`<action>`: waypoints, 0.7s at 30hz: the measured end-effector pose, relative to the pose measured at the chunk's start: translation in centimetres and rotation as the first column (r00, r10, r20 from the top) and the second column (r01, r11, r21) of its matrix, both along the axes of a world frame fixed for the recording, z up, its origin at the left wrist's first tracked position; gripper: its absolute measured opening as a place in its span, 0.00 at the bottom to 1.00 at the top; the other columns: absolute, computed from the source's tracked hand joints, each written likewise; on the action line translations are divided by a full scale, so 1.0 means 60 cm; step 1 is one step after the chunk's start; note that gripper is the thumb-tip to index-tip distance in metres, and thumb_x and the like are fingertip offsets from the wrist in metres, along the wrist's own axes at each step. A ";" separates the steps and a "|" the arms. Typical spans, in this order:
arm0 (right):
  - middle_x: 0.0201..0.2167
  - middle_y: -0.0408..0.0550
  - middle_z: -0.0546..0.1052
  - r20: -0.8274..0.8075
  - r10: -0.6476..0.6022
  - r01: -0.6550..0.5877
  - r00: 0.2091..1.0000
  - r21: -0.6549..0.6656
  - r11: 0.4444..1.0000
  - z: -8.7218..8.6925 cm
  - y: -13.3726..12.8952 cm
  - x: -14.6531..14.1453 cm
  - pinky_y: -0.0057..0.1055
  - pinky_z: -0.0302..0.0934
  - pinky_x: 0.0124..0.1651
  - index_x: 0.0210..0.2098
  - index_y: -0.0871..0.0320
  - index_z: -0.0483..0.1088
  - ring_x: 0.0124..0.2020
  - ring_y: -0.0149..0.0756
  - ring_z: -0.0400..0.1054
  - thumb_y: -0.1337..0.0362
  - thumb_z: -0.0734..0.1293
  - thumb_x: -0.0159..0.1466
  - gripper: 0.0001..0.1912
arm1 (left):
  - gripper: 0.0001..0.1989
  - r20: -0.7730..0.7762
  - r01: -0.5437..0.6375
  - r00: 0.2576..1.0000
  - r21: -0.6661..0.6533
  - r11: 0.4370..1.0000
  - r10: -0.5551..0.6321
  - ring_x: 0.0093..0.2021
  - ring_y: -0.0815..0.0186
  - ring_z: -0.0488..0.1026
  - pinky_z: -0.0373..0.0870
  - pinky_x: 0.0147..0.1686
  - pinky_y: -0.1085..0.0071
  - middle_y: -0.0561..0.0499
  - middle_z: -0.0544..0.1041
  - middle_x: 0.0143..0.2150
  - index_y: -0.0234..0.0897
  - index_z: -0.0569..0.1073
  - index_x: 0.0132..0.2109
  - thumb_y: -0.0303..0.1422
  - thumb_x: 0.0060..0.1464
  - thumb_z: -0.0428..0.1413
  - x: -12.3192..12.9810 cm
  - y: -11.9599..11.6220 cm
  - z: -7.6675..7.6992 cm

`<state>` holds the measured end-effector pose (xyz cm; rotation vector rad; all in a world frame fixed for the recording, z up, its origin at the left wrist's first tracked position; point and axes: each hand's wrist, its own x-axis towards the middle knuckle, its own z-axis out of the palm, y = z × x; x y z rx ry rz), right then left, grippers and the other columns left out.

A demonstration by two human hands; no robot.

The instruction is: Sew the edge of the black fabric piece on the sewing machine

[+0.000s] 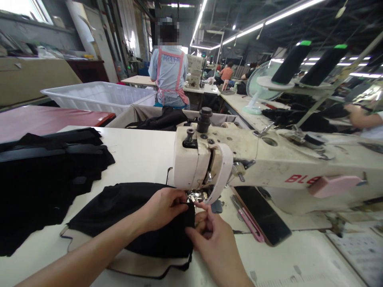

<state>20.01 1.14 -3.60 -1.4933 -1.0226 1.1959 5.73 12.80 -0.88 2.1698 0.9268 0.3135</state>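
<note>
A piece of black fabric [125, 207] lies on the white table in front of a cream sewing machine [269, 159]. My left hand [163, 207] rests on top of the fabric and pinches its edge right at the presser foot [196, 196]. My right hand [214, 235] grips the same edge from the near side, thumb and forefinger closed on the cloth just below the needle area. A beige stiff piece [131, 265] lies under the fabric.
A pile of black fabric [44, 175] covers the table's left side. A black phone [261, 215] and pink-handled scissors [248, 223] lie under the machine arm. Two black thread cones [291, 61] stand behind. A person in a pink apron [169, 71] stands beyond a white bin [98, 95].
</note>
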 end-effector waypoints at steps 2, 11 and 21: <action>0.45 0.53 0.73 0.314 0.017 -0.074 0.949 0.171 0.983 -0.003 -0.011 -0.004 0.45 0.67 0.46 0.54 0.54 0.67 0.43 0.46 0.69 0.72 0.67 0.55 0.27 | 0.02 -0.005 -0.082 0.997 0.020 0.996 0.082 0.25 0.69 0.65 0.56 0.24 0.77 0.56 0.70 0.24 0.34 0.75 0.32 0.26 0.51 0.57 0.001 -0.007 -0.009; 0.57 0.57 0.71 0.929 -0.028 -0.533 0.369 0.237 0.812 -0.007 -0.006 0.012 0.49 0.68 0.53 0.56 0.67 0.67 0.55 0.51 0.66 0.78 0.60 0.58 0.26 | 0.08 -0.008 -0.264 0.964 0.126 0.956 0.267 0.21 0.71 0.62 0.51 0.23 0.76 0.56 0.66 0.19 0.34 0.68 0.23 0.20 0.44 0.54 0.020 -0.016 -0.020; 0.64 0.43 0.62 0.925 0.097 -0.555 0.368 0.135 0.821 0.020 0.006 0.035 0.47 0.55 0.62 0.63 0.54 0.58 0.62 0.41 0.57 0.72 0.58 0.64 0.27 | 0.08 -0.005 -0.353 0.934 0.149 0.924 0.358 0.33 0.62 0.74 0.67 0.34 0.73 0.51 0.76 0.27 0.36 0.76 0.30 0.21 0.45 0.54 0.029 -0.013 -0.016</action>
